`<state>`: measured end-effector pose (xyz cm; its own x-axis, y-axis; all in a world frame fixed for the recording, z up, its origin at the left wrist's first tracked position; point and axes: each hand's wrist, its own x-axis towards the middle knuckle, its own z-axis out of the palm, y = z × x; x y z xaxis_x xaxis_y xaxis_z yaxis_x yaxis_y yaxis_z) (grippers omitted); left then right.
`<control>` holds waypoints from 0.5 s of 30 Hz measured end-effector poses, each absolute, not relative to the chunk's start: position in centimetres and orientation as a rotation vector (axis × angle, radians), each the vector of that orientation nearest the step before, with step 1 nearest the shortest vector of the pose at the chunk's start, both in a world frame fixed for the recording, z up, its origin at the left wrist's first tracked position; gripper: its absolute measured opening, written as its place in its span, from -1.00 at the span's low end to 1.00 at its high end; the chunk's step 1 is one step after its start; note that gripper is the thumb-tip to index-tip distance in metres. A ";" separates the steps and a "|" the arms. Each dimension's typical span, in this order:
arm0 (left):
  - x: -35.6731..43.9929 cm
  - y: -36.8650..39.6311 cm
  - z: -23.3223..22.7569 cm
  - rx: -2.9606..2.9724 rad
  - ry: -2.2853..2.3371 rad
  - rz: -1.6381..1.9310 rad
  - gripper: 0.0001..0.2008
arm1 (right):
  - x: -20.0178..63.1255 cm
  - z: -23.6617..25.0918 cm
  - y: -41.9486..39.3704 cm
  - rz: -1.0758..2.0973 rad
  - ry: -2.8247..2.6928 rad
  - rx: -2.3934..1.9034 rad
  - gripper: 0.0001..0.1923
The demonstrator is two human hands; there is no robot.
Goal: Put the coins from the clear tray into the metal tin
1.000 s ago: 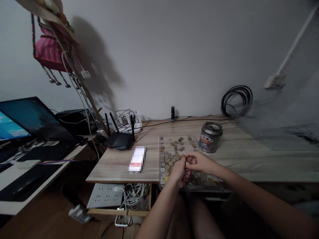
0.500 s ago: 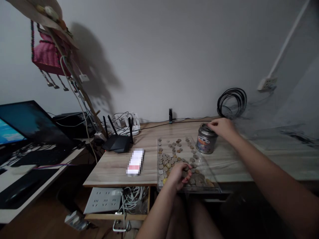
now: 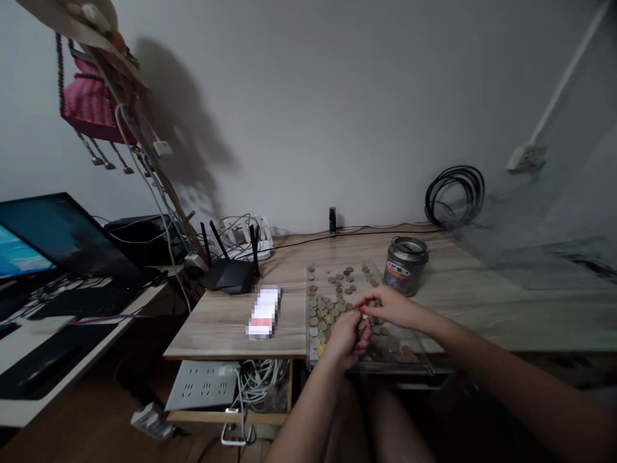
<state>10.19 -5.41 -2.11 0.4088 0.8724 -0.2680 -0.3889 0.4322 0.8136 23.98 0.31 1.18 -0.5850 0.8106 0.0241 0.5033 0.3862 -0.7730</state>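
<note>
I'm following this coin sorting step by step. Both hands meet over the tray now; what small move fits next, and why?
Probably carry the right hand to the tin. Its fingertips meet the left hand above the coins in the clear tray, as if pinching one, and the tin stands just behind, within easy reach.

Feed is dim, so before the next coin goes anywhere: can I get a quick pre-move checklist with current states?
1. Left hand over the clear tray: ok.
2. Right hand meets left above the coins: ok.
3. Coin pinched between fingertips: cannot tell, too small.
4. Tin can upright beside tray: ok.
5. Can's top open: cannot tell.
6. Tray fully on the desk: not ok, overhangs near edge.
</note>
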 end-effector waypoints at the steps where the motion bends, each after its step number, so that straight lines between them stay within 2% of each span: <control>1: 10.1 -5.4 -2.0 0.701 0.768 0.875 -0.66 | 23.8 0.8 0.1 1.081 -2.221 -1.135 -0.69; 3: 10.0 -5.2 -2.0 0.619 0.757 0.839 -0.74 | 24.7 1.3 1.1 0.904 -2.123 -1.244 -0.74; 6: 10.0 -4.9 -2.2 0.533 0.758 0.801 -0.85 | 28.4 4.0 4.9 0.286 -1.880 -1.528 -0.77; 8: 10.1 -4.8 -2.5 0.548 0.785 0.816 -0.86 | 31.0 5.8 7.6 -0.037 -1.734 -1.751 -0.80; 12: 10.3 -4.8 -2.8 0.675 0.815 0.904 -0.83 | 33.6 6.9 10.3 -0.217 -1.773 -1.986 -0.81; 15: 10.3 -5.0 -2.7 0.740 0.801 0.961 -0.72 | 32.4 6.2 8.9 -0.267 -1.776 -1.945 -0.75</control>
<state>10.28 -4.98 -2.74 0.3459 0.9043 -0.2501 -0.4087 0.3852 0.8274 32.42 8.91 6.15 0.1348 0.8790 0.4574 0.9746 -0.0344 -0.2212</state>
